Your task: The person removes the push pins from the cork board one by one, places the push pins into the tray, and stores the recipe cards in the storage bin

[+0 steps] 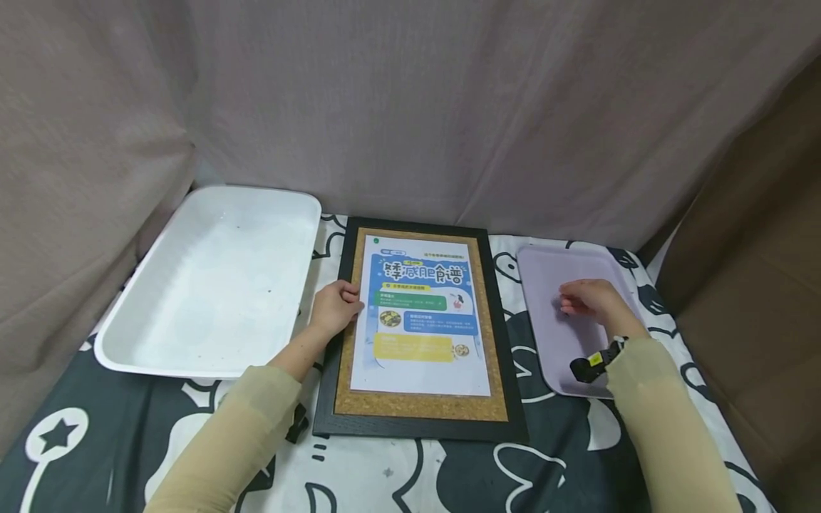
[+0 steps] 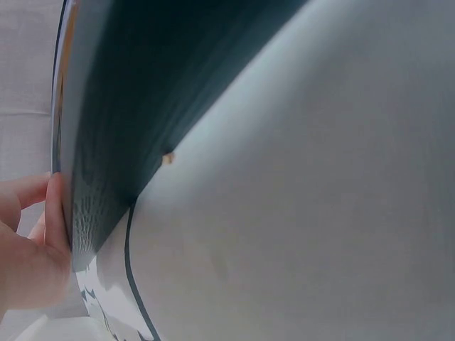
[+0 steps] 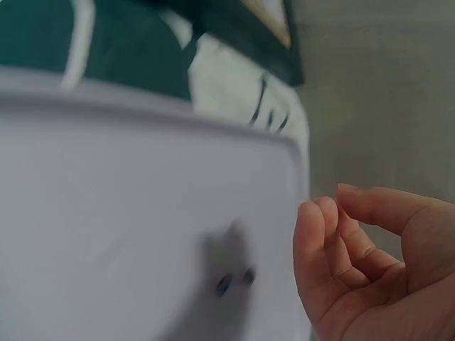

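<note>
A black-framed cork board [image 1: 420,406] lies on the cloth, with a printed poster sheet [image 1: 417,377] of Chinese text on its cork. My left hand [image 1: 335,308] rests at the board's left side, fingertips at the sheet's left edge. In the left wrist view the fingers [image 2: 53,217] lean against the dark frame [image 2: 117,114]. Over the pale purple tray [image 1: 539,306], my right hand [image 1: 593,298] hovers with curled fingers, thumb tip close to the fingertips and nothing visible between them. Below it on the tray lie a small blue-edged piece [image 3: 224,285] and a small dark piece [image 3: 249,275].
A large white tray [image 1: 212,285] stands left of the board, beside my left forearm. The patterned black-and-white tablecloth [image 1: 359,477] covers the table. Grey-brown curtains [image 1: 410,107] hang behind and at both sides.
</note>
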{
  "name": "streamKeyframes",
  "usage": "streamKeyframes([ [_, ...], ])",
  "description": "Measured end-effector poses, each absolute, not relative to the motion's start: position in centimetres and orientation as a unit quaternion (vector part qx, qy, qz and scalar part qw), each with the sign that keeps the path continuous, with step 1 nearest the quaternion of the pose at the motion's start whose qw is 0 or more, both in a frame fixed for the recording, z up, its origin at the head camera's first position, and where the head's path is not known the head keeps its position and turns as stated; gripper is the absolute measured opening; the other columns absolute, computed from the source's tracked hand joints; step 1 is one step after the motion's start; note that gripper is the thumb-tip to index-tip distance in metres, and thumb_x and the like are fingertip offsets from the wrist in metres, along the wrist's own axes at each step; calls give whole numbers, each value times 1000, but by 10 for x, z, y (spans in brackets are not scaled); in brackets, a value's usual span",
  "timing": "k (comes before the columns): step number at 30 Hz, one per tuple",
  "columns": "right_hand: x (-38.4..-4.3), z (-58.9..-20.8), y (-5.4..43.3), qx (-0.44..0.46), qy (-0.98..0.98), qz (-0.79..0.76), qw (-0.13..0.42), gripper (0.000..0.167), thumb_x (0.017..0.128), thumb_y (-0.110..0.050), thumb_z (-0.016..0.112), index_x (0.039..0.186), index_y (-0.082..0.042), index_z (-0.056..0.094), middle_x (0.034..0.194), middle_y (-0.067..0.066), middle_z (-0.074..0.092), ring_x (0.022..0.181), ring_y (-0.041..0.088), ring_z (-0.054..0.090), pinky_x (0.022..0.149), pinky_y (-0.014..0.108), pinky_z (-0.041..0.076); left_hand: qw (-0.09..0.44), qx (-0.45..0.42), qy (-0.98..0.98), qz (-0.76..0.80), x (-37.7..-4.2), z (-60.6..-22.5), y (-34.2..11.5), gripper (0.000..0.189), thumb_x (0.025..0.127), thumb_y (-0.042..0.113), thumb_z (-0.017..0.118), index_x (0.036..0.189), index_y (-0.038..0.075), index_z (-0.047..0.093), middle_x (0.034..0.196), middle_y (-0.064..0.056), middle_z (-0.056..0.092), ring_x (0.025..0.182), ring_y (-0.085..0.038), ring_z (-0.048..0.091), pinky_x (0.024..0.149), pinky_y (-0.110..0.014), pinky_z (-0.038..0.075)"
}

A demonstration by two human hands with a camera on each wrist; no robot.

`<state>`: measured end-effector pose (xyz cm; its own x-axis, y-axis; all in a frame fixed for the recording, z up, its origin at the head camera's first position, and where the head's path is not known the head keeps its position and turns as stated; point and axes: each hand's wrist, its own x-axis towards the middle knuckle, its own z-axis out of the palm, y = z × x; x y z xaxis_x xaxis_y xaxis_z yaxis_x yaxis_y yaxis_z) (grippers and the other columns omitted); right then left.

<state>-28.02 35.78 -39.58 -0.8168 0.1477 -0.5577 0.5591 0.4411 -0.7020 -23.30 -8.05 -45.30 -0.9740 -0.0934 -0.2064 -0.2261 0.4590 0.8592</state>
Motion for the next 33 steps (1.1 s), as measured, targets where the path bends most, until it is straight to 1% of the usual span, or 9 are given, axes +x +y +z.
streamKeyframes([
  [4,-291,-386,336,181,834,-478,206,38,96,-18,49,125,6,45,68,-10,60,61,1,60,69,18,57,67,-94,851,512,-233,-452,-81,24,85,3,63,108,-1,58,91,-13,60,78,-19,63,66,-23,59],
  [7,-299,-380,314,155,839,-484,197,42,96,-17,50,128,9,42,66,-11,60,60,0,59,68,17,57,66,-94,851,513,-233,-452,-81,25,85,3,63,109,-1,58,92,-13,61,78,-20,64,66,-23,59],
  [12,-313,-374,278,115,831,-508,194,39,95,-13,50,124,12,44,62,-11,58,56,-2,57,60,13,55,63,-89,851,514,-234,-453,-82,26,85,3,63,109,-1,58,93,-14,61,79,-21,65,66,-23,59],
  [15,-320,-372,259,102,835,-505,192,41,95,-14,50,126,12,43,65,-10,58,57,-1,57,61,12,54,61,-87,851,514,-234,-454,-81,26,84,3,63,109,-1,58,93,-14,61,78,-20,65,66,-23,59],
  [21,-333,-372,222,113,837,-506,176,42,93,-16,54,127,9,47,69,-5,56,57,2,57,64,16,57,57,-86,853,512,-234,-455,-81,25,84,2,64,109,-2,58,92,-14,62,76,-20,64,64,-23,59],
  [30,-346,-367,179,117,828,-516,186,34,93,-14,56,121,5,52,75,0,56,58,6,57,58,16,56,52,-90,854,510,-234,-455,-80,24,83,1,65,107,-1,59,91,-13,62,75,-18,63,63,-22,59],
  [32,-348,-367,172,114,825,-520,190,34,92,-14,57,120,5,53,77,1,56,60,7,58,62,18,57,52,-90,853,511,-235,-455,-80,24,83,1,65,107,-1,60,90,-13,62,74,-18,63,63,-22,59],
  [33,-349,-367,168,113,826,-518,192,34,92,-15,57,120,4,54,79,2,56,62,8,58,67,20,58,51,-89,853,512,-234,-455,-80,24,83,1,65,107,-1,60,90,-13,62,73,-18,63,62,-22,59],
])
